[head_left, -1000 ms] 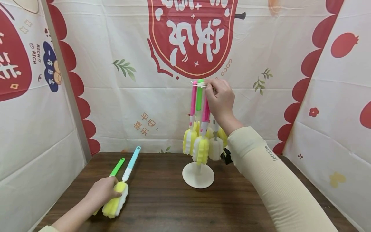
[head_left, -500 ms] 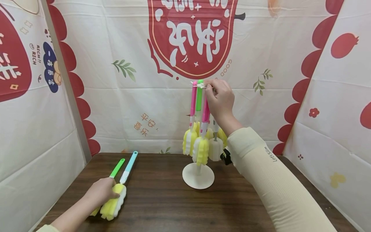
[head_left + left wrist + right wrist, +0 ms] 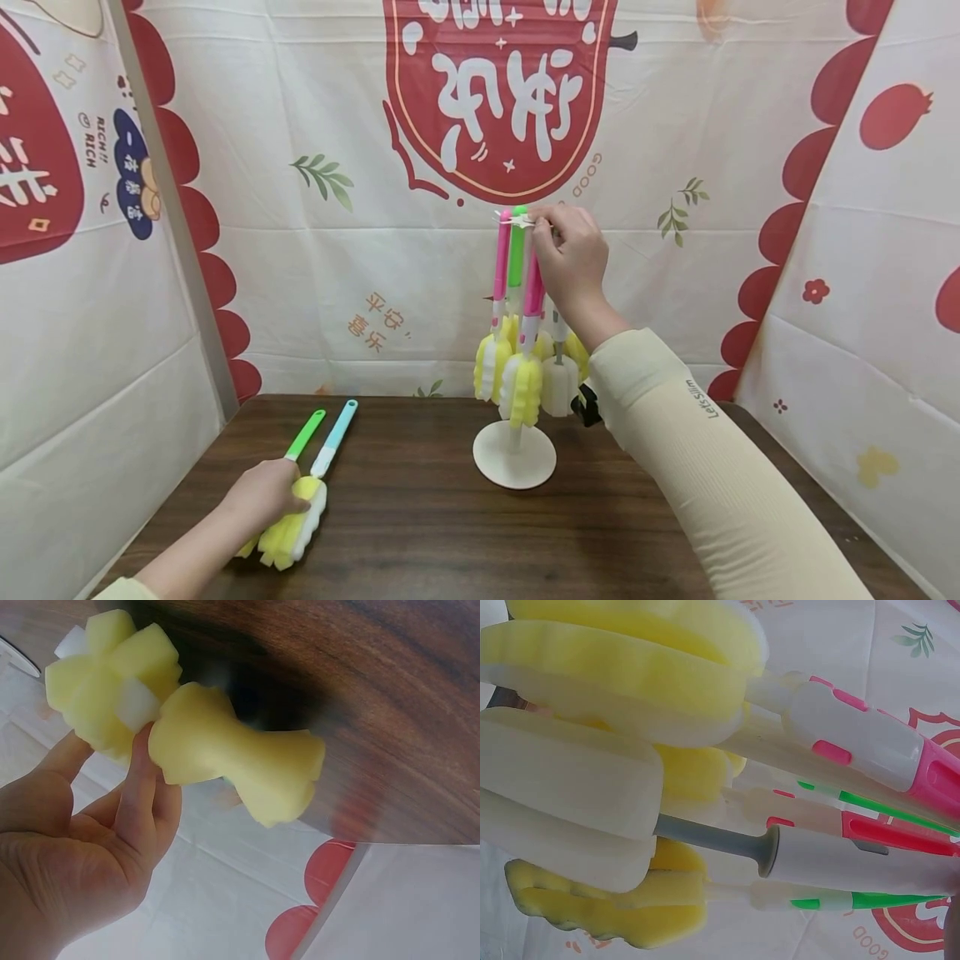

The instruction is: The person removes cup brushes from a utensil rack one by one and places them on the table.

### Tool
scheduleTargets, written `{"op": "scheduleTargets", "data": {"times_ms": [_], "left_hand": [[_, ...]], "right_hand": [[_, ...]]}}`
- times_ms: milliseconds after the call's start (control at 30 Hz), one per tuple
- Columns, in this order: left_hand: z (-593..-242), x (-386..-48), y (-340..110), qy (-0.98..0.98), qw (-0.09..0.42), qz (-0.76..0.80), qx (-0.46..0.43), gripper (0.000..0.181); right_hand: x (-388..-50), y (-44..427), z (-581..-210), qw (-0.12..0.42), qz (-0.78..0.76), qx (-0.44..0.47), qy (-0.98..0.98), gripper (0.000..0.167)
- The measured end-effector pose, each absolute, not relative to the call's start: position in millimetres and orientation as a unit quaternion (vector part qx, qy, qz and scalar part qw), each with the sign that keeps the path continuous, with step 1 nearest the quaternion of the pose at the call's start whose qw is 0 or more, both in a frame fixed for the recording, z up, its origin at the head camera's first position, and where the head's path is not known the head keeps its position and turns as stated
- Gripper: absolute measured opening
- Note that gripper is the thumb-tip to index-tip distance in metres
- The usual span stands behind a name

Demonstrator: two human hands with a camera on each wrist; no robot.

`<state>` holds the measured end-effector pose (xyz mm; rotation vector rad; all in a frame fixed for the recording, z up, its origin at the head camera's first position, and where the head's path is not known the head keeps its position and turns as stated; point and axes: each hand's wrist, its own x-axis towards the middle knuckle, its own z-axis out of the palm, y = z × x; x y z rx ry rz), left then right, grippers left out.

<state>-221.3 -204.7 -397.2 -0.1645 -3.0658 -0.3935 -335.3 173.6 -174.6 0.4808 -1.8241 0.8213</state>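
Note:
My left hand (image 3: 262, 500) pinches the yellow-and-white sponge head of a bottle brush (image 3: 292, 525) low over the left of the table; its light-blue handle points away. Beside it lies a green-handled brush (image 3: 306, 433), its sponge mostly behind my hand. In the left wrist view two sponge heads show, and my fingers touch the ribbed one (image 3: 112, 682). My right hand (image 3: 572, 254) grips the white hooked top of a brush stand (image 3: 514, 454); the exact grip is partly hidden. Pink- and green-handled brushes (image 3: 521, 390) hang there, with a white-sponged one (image 3: 570, 795) below my hand.
The dark wooden table (image 3: 405, 533) has printed white cloth (image 3: 322, 275) at its back and sides. A small black object (image 3: 587, 406) shows behind the stand, partly covered by my right sleeve.
My left hand has shifted slightly left with the blue-handled brush, whose handle end has dropped closer to the table. My right hand and the stand have stayed in place.

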Motion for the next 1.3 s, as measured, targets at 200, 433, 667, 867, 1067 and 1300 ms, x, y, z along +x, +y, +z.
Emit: {"op": "scheduleTargets", "data": {"times_ms": [200, 433, 667, 867, 1067, 1300], "left_hand": [[-395.4, -220.3, -204.9, -0.991, 0.019, -0.122, -0.050, 0.029], [-393.5, -218.7, -204.6, -0.991, 0.013, -0.127, -0.041, 0.029], [-394.5, -217.7, -206.0, -0.992, 0.004, -0.122, -0.031, 0.034], [-393.1, -216.8, -206.4, -0.992, 0.001, -0.124, -0.028, 0.033], [-390.3, -215.0, -207.6, -0.992, 0.007, -0.120, -0.028, 0.033], [-387.8, -213.3, -206.9, -0.993, 0.009, -0.111, -0.031, 0.029]], "right_hand": [[-334.1, 172.8, -174.7, 0.512, 0.345, 0.199, -0.761, 0.036], [-333.5, 172.4, -174.7, 0.512, 0.343, 0.201, -0.762, 0.036], [-333.3, 171.5, -173.8, 0.510, 0.340, 0.205, -0.763, 0.035], [-330.6, 174.3, -172.9, 0.495, 0.335, 0.212, -0.773, 0.035], [-331.3, 179.4, -169.3, 0.490, 0.316, 0.228, -0.780, 0.033], [-326.4, 188.0, -164.9, 0.448, 0.313, 0.235, -0.803, 0.033]]}}
